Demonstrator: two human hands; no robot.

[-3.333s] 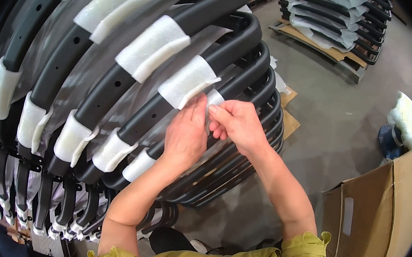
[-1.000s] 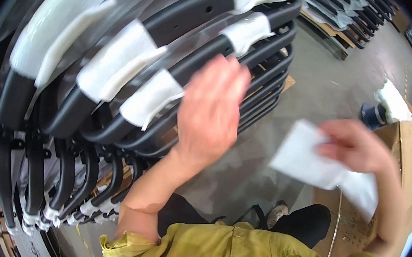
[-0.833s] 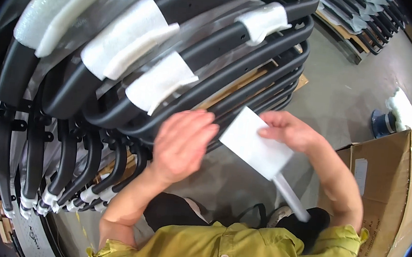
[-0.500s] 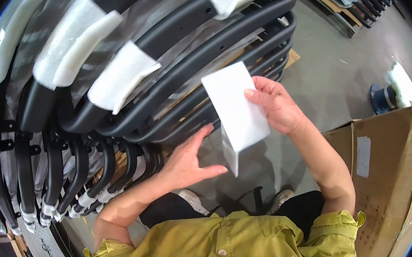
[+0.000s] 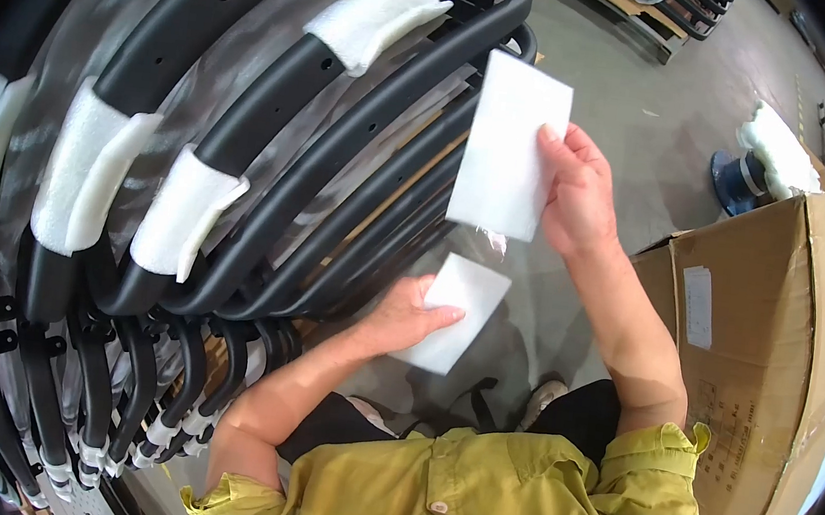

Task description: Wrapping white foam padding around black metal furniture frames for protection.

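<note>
My right hand (image 5: 582,197) pinches the right edge of a white foam sheet (image 5: 510,147) between thumb and fingers, holding it raised. Lower down, my left hand (image 5: 404,319) grips a smaller-looking white foam piece (image 5: 462,308), thumb on top. A shiny clear bit (image 5: 490,242) shows between the two; whether they are joined there I cannot tell. Left of my hands stands a row of curved black metal tubes (image 5: 277,108). White foam wraps (image 5: 186,214) sit around several of them, their ends pressed together as flaps.
A large cardboard box (image 5: 755,344) stands close by my right arm. Beyond it are a blue reel (image 5: 737,179) and a white bundle (image 5: 781,150) on the grey floor. More black tubes lie on a pallet (image 5: 648,26) at the far right.
My left hand has closed on a white foam piece below the sheet. My right hand has moved up with its sheet, which now stands more upright. The view has shifted.
</note>
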